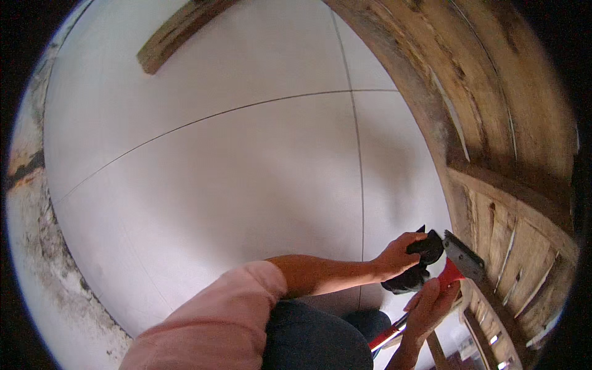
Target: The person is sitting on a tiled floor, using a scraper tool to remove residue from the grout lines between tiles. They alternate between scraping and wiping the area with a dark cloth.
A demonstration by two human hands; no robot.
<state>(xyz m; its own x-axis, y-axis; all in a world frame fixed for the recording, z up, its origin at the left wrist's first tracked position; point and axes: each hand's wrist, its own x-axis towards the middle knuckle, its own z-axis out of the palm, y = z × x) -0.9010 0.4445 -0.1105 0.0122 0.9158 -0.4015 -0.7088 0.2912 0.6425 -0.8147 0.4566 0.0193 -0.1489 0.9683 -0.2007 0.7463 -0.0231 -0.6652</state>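
Observation:
My left hand (398, 256) grips a crumpled black piece of cloth or plastic (428, 249); one part of it hangs below the fingers. My right hand (430, 307) is closed around the red handle (448, 272) of a long-shafted scraper-like tool. The tool's flat dark grey head (464, 255) tilts upward, just right of the black material. Whether the material touches the head I cannot tell. The red and dark shaft (388, 334) runs down toward my legs.
Weathered wooden planks (504, 92) and a slatted wooden frame (513, 249) rise along the right. A wooden beam (178, 39) lies on the pale tiled floor (222, 171) at the upper left. A stained, peeling wall (55, 259) borders the left side.

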